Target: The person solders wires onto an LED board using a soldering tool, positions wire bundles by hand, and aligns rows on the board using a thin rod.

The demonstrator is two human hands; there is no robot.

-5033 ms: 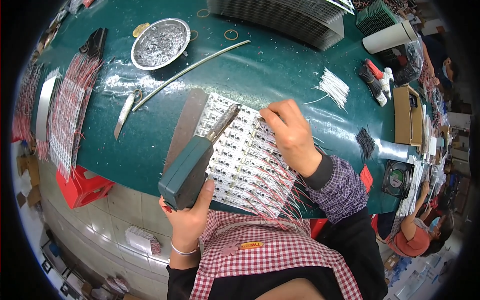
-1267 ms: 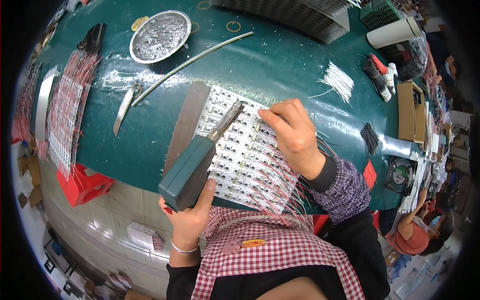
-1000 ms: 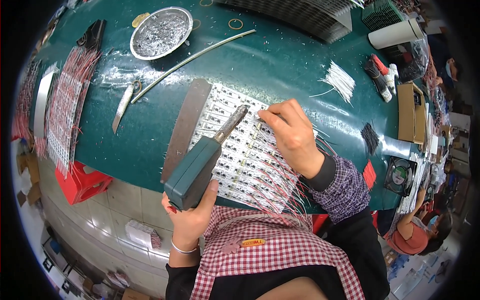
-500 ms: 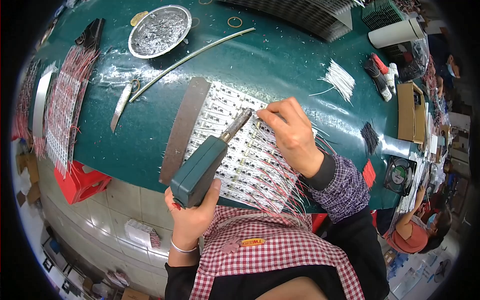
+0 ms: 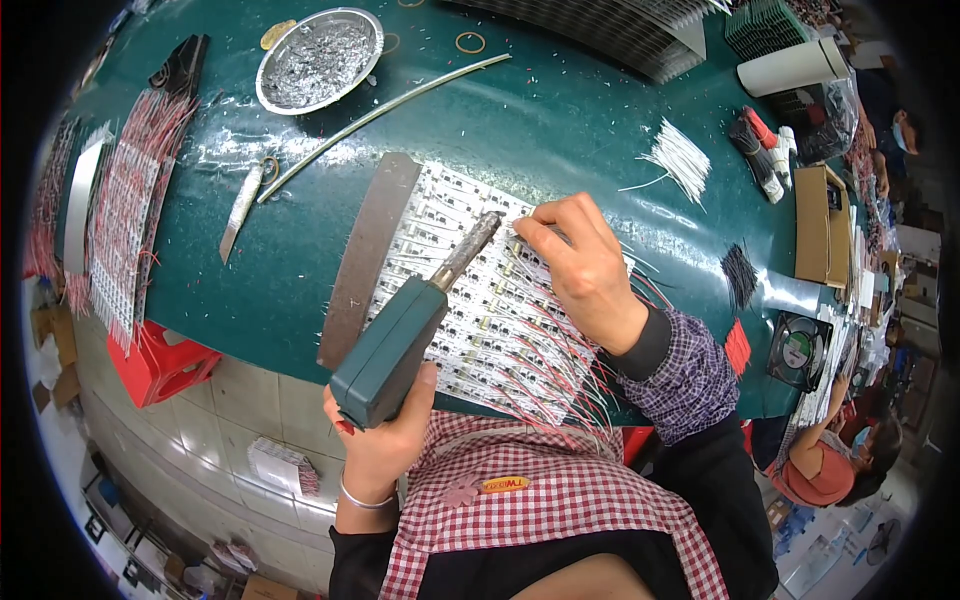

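My left hand (image 5: 385, 435) is closed round the handle of a dark green soldering gun (image 5: 385, 350). Its blackened metal tip (image 5: 490, 222) points up and right, just left of my right fingertips and over the board. My right hand (image 5: 585, 262) pinches thumb and forefinger together on what looks like a thin wire, mostly hidden by the fingers. Beneath both hands lies a white panel of small circuit boards (image 5: 450, 325), with black parts in rows. White wires run across its upper rows, red and white ones over the lower right. A brown strip (image 5: 365, 265) borders its left side.
Around the green table stand a metal bowl of solder scraps (image 5: 320, 60), a long pale tube (image 5: 385, 115), a utility knife (image 5: 243, 212), wired panels (image 5: 128, 225), white wires (image 5: 680, 160), black wires (image 5: 740, 278) and a small fan (image 5: 800, 348). A co-worker (image 5: 835, 460) sits at right.
The soldering gun and my left hand have shifted slightly left and down, and the tip stands a little farther from my right fingertips. My right hand has hardly moved.
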